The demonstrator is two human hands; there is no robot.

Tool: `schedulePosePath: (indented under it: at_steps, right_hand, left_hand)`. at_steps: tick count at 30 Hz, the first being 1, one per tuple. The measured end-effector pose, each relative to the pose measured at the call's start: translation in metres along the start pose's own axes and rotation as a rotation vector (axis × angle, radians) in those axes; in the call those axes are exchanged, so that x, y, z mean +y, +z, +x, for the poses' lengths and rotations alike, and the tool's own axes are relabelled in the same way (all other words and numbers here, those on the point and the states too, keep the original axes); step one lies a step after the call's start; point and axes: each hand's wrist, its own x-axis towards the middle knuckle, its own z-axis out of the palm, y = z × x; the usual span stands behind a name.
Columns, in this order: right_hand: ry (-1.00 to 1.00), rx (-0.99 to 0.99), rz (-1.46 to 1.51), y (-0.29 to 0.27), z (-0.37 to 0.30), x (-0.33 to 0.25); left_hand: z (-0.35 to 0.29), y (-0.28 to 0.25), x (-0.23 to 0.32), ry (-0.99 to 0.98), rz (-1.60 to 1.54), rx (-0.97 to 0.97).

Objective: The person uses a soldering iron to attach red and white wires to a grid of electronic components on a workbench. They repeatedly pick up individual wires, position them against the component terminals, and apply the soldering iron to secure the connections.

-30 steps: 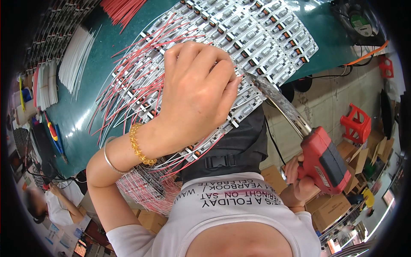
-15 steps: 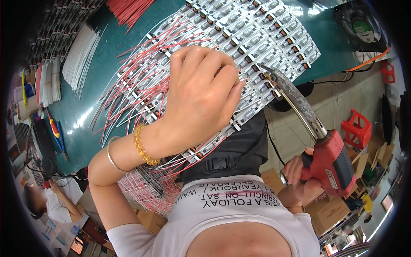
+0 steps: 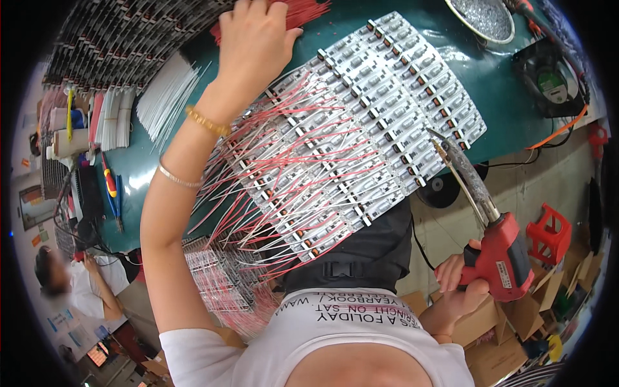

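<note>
My left hand (image 3: pixel 255 48) reaches over a bundle of red wires (image 3: pixel 306 11) at the far edge. Its fingers are bent and apart, with the tips partly hidden. In my right hand (image 3: pixel 461 280) is a red and black soldering gun (image 3: pixel 500 261), gripped by its handle. The gun's long metal tip (image 3: pixel 461 161) points up and left, over the right edge of a large panel of small circuit modules (image 3: pixel 387 103). Red and white wires (image 3: pixel 290 161) stick out from the modules on the panel's left half.
White wires (image 3: pixel 169 97) lie left of my left arm. A screwdriver (image 3: pixel 109 180) and blue-handled tool (image 3: pixel 116 206) rest nearby. At the far right are a round metal dish (image 3: pixel 483 19) and a black fan (image 3: pixel 548 80). A red stool (image 3: pixel 548 235) stands right; another person (image 3: pixel 97 284) sits left.
My left hand has moved from above the panel, up and left, to the red wires. The wired modules it covered now show. My right hand still holds the soldering gun, slightly shifted.
</note>
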Motion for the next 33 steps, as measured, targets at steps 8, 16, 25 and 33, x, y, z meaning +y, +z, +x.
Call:
schedulePosePath:
  at_steps: [8, 16, 25, 33]
  right_hand:
    - [0.067, 0.092, -0.001, 0.003, -0.004, -0.005]
    - [-0.042, -0.026, -0.011, -0.001, -0.004, -0.001]
    - [0.028, 0.093, -0.092, 0.005, -0.026, -0.014]
    - [0.144, 0.046, -0.145, 0.001, -0.039, -0.018]
  left_hand:
    - [0.008, 0.024, -0.010, -0.012, -0.021, -0.046]
    - [-0.006, -0.019, -0.006, -0.397, -0.614, -0.062]
    - [-0.063, -0.099, 0.095, -0.358, -0.958, -0.339]
    - [-0.083, -0.089, 0.121, -0.181, -0.779, -0.221]
